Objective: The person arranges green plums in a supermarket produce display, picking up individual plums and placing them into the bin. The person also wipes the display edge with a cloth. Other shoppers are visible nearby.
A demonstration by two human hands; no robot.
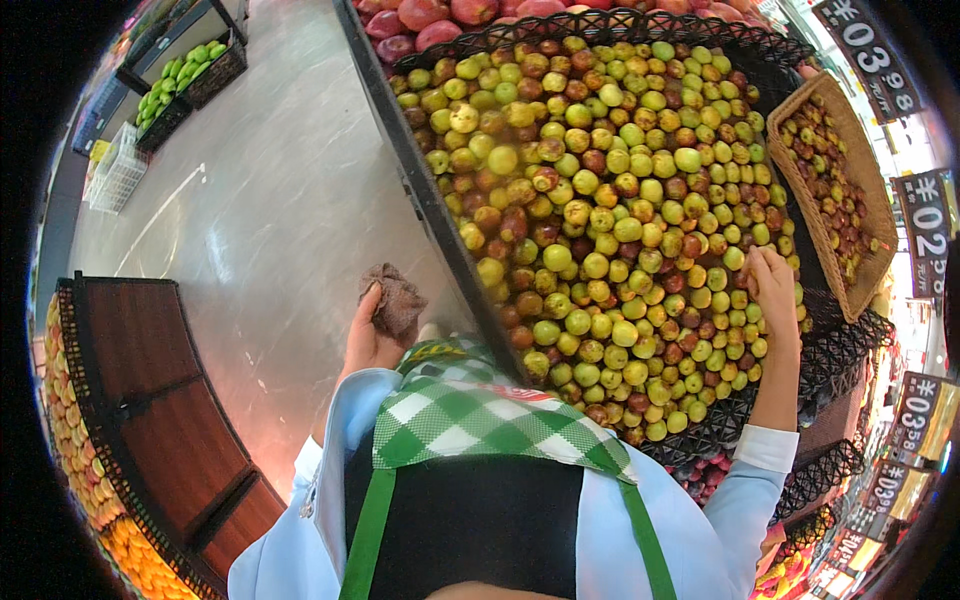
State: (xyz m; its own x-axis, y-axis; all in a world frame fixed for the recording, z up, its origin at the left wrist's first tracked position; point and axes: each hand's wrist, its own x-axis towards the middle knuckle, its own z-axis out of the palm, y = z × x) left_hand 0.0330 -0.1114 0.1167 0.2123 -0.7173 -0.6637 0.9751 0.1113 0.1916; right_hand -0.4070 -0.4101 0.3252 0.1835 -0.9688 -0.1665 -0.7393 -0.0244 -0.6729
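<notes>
Green and reddish-brown jujubes point(600, 225) lie in a broad heap on the display stand before me. My right hand point(772, 289) reaches over the far right part of the heap. Its fingers are curled down among the fruit, and whether they grip a jujube is hidden. My left hand point(375, 337) is off to the left of the stand, above the floor. It holds a crumpled brown cloth point(396, 300), with the thumb pressed on top.
The stand's dark edge board point(435, 217) runs between my hands. Beyond the heap is a wicker basket point(870, 225) of smaller jujubes. Black plastic lattice fencing point(600, 26) separates red fruit point(472, 11). A wood-panelled stand point(157, 390) is at lower left, a white crate point(120, 172) at upper left.
</notes>
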